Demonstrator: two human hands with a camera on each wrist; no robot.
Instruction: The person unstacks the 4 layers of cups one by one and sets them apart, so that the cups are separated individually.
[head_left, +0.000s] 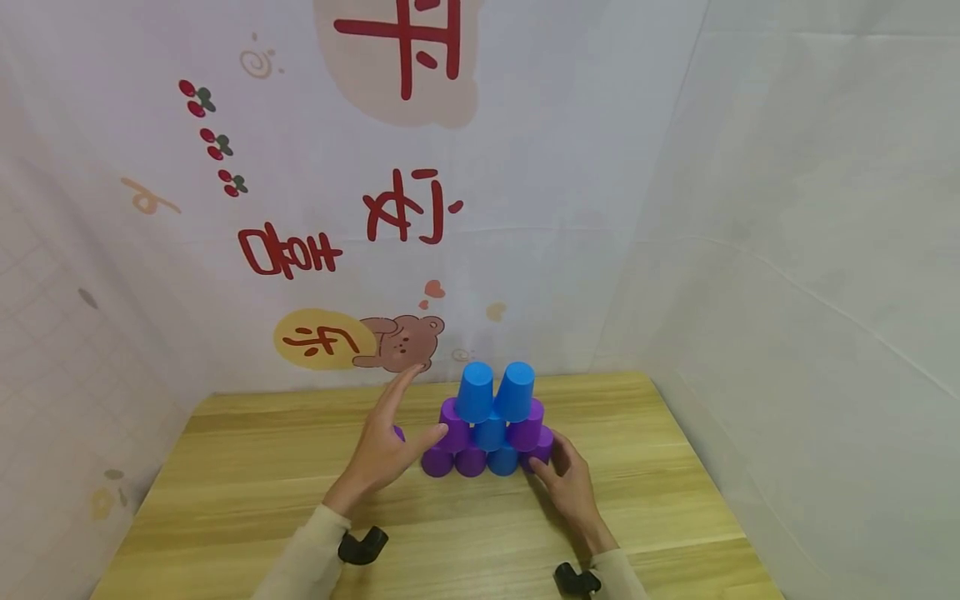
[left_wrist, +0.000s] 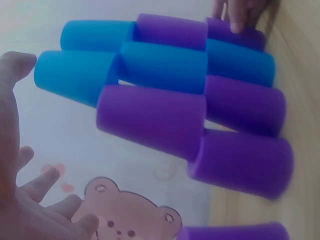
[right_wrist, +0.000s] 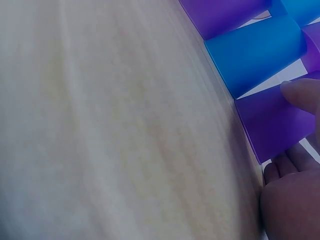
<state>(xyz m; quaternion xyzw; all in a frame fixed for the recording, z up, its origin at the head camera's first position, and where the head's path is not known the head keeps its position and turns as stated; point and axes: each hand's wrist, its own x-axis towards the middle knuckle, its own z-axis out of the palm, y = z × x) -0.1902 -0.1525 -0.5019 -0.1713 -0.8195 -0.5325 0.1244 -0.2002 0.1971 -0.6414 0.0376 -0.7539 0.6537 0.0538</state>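
Upside-down plastic cups stand in a stepped stack on the table. Two blue cups (head_left: 476, 393) form the top row. Beneath them a blue cup (head_left: 490, 432) sits between two purple cups (head_left: 453, 427). The bottom row mixes purple cups (head_left: 471, 462) with a blue one (head_left: 502, 460). My right hand (head_left: 576, 493) grips the purple cup (right_wrist: 272, 120) at the bottom right end, thumb on its near side and fingers around the outer side. Left of the stack, my left hand (head_left: 381, 454) is raised with fingers spread and holds nothing.
Partly hidden behind the left hand, another purple cup (left_wrist: 235, 233) stands apart at the stack's left. The wood-grain table (head_left: 465, 542) meets a printed cloth wall (head_left: 540, 250) at the back, and a plain cloth (head_left: 810, 333) hangs on the right.
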